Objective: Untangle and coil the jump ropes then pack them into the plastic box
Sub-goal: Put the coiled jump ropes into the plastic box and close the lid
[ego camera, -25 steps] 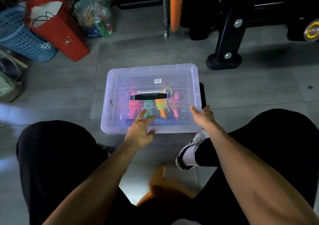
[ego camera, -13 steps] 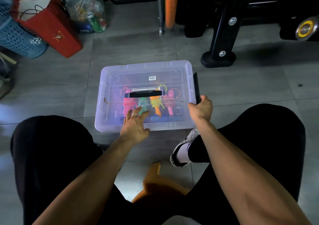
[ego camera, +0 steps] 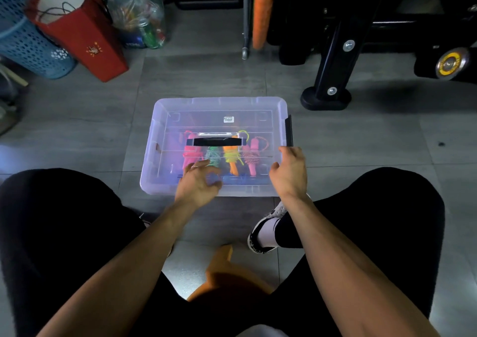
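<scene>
We sit over the grey tiled floor (ego camera: 206, 78), where the plastic box (ego camera: 165, 179) lies between our knees with its lid (ego camera: 219, 107) on and a black latch (ego camera: 288, 131) at its right end. Coiled jump ropes (ego camera: 227, 156) lie side by side inside, under the lid's black handle (ego camera: 217, 141). Above the near edge, our left hand (ego camera: 197, 185) and right hand (ego camera: 289, 172) hang loosely curled, gripping nothing.
</scene>
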Demonstrator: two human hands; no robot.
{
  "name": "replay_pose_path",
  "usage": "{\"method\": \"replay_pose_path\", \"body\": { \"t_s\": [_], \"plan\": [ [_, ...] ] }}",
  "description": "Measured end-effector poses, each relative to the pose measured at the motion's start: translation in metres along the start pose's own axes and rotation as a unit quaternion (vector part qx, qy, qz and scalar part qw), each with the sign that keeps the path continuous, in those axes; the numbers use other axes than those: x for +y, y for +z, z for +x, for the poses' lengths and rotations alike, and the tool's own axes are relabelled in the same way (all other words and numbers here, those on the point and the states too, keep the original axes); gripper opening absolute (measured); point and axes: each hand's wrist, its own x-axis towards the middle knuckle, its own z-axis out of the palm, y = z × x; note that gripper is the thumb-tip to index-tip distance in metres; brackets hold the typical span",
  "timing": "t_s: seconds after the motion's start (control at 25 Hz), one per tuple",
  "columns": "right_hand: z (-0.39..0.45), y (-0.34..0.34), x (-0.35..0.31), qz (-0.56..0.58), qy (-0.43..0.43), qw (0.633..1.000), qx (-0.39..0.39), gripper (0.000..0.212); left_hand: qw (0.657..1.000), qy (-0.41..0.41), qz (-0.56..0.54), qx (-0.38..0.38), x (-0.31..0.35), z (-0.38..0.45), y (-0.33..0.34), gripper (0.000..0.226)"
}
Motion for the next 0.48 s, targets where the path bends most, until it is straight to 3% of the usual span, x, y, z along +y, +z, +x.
{"method": "replay_pose_path", "body": {
  "t_s": [0.12, 0.2, 0.32, 0.4, 0.48],
  "plan": [
    [-0.003, 0.003, -0.019, -0.004, -0.089, 0.993, -0.079, 0.034, 0.983, -0.076, -0.152, 0.073, -0.008, 0.005, -0.018, 0.019],
    [-0.006, 0.013, -0.033, -0.015, -0.117, 0.984, -0.135, 0.029, 0.974, -0.112, -0.145, 0.133, -0.027, 0.008, -0.036, 0.018],
    [-0.008, 0.039, -0.055, -0.057, -0.163, 0.967, -0.187, 0.03, 0.945, -0.196, -0.135, 0.225, -0.067, 0.019, -0.061, 0.036],
    [-0.011, 0.053, -0.071, -0.066, -0.195, 0.955, -0.212, 0.039, 0.938, -0.258, -0.124, 0.197, -0.092, 0.03, -0.075, 0.054],
    [-0.018, 0.069, -0.09, -0.076, -0.218, 0.944, -0.236, 0.047, 0.927, -0.298, -0.203, 0.103, -0.115, 0.04, -0.085, 0.073]
  ]
}}
